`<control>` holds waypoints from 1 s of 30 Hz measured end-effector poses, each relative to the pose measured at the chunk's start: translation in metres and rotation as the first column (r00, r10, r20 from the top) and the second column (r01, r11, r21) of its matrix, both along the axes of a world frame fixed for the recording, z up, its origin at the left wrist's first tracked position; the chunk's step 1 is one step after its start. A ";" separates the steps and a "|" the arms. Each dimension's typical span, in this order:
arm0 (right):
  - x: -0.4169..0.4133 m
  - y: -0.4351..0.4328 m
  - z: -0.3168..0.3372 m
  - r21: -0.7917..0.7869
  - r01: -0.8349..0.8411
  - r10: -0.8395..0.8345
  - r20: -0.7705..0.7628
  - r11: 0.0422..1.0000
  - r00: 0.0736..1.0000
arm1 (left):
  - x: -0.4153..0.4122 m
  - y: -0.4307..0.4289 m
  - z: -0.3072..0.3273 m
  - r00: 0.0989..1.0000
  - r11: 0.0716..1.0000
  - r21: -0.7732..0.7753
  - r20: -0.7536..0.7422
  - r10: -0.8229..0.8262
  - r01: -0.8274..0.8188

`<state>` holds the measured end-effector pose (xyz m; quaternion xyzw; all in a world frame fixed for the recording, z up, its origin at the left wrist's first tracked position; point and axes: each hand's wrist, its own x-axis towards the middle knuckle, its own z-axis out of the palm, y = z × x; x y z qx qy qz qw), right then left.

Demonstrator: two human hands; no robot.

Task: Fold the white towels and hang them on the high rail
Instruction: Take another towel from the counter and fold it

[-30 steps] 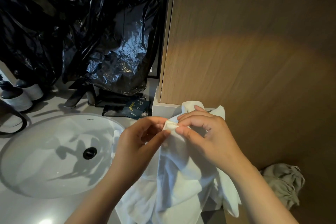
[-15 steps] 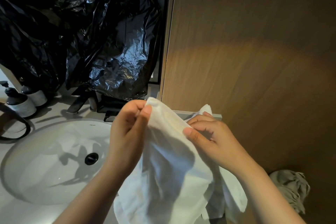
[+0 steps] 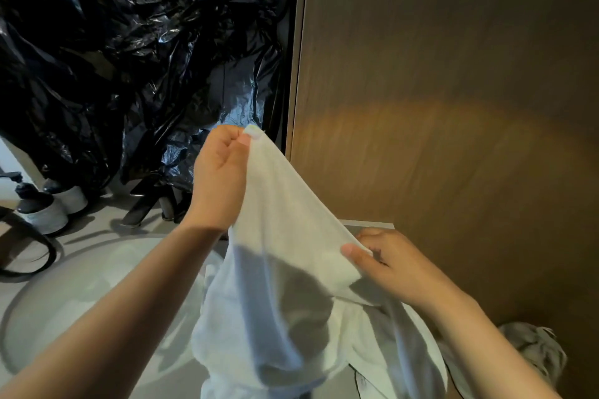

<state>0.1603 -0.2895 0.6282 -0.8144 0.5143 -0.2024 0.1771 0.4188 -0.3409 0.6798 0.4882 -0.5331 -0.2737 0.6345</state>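
White terry cloth stretches taut between two bare hands over a bathroom counter, as a person opens out a towel (image 3: 285, 236) before folding it. A second ago both hands were pinched together on one bunched corner, low over the counter. Now the left hand (image 3: 220, 178) has risen well above the right, its thumb and curled fingers nipping the top corner. The right hand (image 3: 385, 262) has run down the hem and pinches it lower, thumb on top and fingers tucked beneath the cloth. The edge between them forms a straight, sloping line, and the rest of the towel hangs in loose folds toward the counter beside the white basin (image 3: 81, 295). In this reading, the person has found one side and is seeking or has reached its second corner, so the fold itself is not yet begun. The high rail is not in view. Crumpled black plastic sheeting (image 3: 129, 58) covers the wall behind the dark tap (image 3: 146, 201), and two pump bottles (image 3: 42, 210) stand at the far left. A wood-grain panel (image 3: 453, 107) fills the right, with a rumpled grey cloth (image 3: 534, 350) low beside it.
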 end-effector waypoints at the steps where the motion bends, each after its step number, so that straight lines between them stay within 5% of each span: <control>1: -0.005 0.000 -0.005 0.032 0.017 -0.017 -0.003 0.999 1.000 | 0.002 -0.004 -0.002 1.000 1.000 -0.003 0.018 0.014 -0.014; 4: -0.012 0.003 -0.018 0.109 0.039 -0.040 0.002 0.993 0.999 | 0.006 -0.012 -0.013 0.995 0.997 0.027 0.074 0.072 -0.074; 9: -0.020 0.010 -0.036 0.213 0.067 -0.114 0.215 0.975 0.970 | 0.012 -0.024 -0.021 0.985 0.985 0.078 0.093 0.146 -0.154; 13: -0.026 0.009 -0.052 0.221 0.125 -0.149 0.094 0.967 0.984 | 0.016 -0.027 -0.021 0.986 0.985 0.091 0.092 0.138 -0.146; 16: -0.029 0.012 -0.059 0.222 0.161 -0.197 0.154 0.962 0.968 | 0.018 -0.027 -0.022 0.987 0.985 0.096 0.090 0.134 -0.142; 20: -0.036 0.012 -0.043 0.142 0.351 -0.370 0.531 0.926 0.762 | 0.030 -0.031 -0.022 0.981 0.977 0.095 0.071 0.183 -0.189; 23: -0.046 0.003 -0.016 0.084 0.398 -0.357 0.635 0.914 0.685 | 0.041 -0.036 -0.021 0.973 0.970 0.094 0.078 0.216 -0.223; 26: -0.058 -0.005 0.015 -0.061 0.356 -0.288 0.469 0.932 0.835 | 0.047 -0.042 -0.019 0.964 0.962 0.094 0.101 0.248 -0.257; 28: -0.070 -0.015 0.034 -0.196 0.334 -0.298 0.189 0.922 0.936 | 0.048 -0.045 -0.017 0.962 0.961 0.089 0.110 0.251 -0.261; 30: -0.078 -0.023 0.050 -0.247 0.361 -0.390 -0.080 0.899 0.917 | 0.046 -0.047 -0.014 0.963 0.962 0.093 0.107 0.245 -0.255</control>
